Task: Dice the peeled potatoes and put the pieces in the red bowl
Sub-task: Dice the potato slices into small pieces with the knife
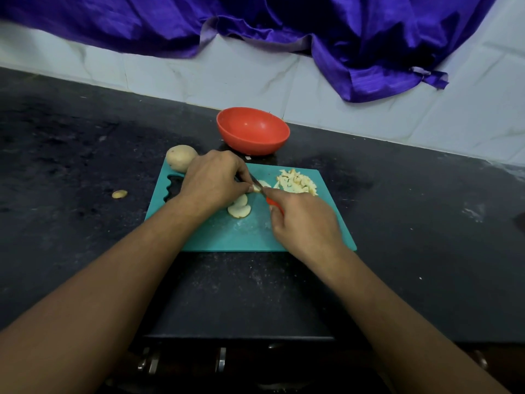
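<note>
A speckled black stone tabletop [71, 143] meets a white tiled wall [227, 69] under draped purple cloth [369, 38]. On the teal plastic cutting board [227, 234] the left hand [213, 177] pinches a pale potato slice [257, 189]; the right hand [304, 220] grips a red-handled knife [274, 202]. The round red bowl [252, 132] stands just beyond.

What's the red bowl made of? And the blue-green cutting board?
The red bowl looks like plastic: even colour and smooth walls with a soft sheen. The teal cutting board also seems to be plastic: flat, matte and one solid colour, with a wavy grip hole cut through its left end.
</note>
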